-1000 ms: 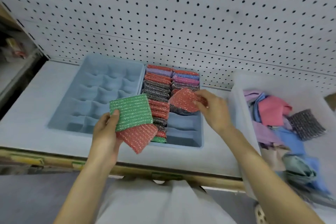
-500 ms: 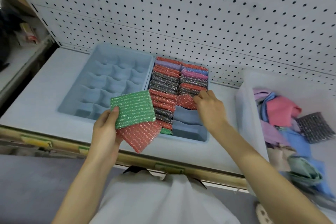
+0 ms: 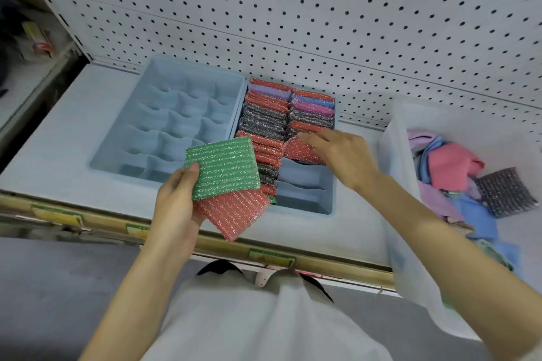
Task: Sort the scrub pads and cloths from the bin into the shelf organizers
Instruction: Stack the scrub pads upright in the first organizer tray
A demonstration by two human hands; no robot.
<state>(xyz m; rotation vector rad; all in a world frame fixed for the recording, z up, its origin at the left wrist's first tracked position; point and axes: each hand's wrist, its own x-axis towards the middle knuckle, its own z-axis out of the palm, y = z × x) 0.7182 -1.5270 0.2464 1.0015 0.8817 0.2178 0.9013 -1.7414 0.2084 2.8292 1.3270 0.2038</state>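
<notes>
A person's left hand (image 3: 176, 208) grips a green scrub pad (image 3: 223, 168) stacked on a red scrub pad (image 3: 234, 214), above the front edge of the shelf (image 3: 58, 141). The right hand (image 3: 340, 155), fingers nearly straight, presses another red pad (image 3: 299, 151) into the right-hand row of a blue organizer (image 3: 305, 202) packed with pads. To its right, a clear bin (image 3: 393, 184) holds cloths (image 3: 448, 167) and a grey pad (image 3: 504, 193)
</notes>
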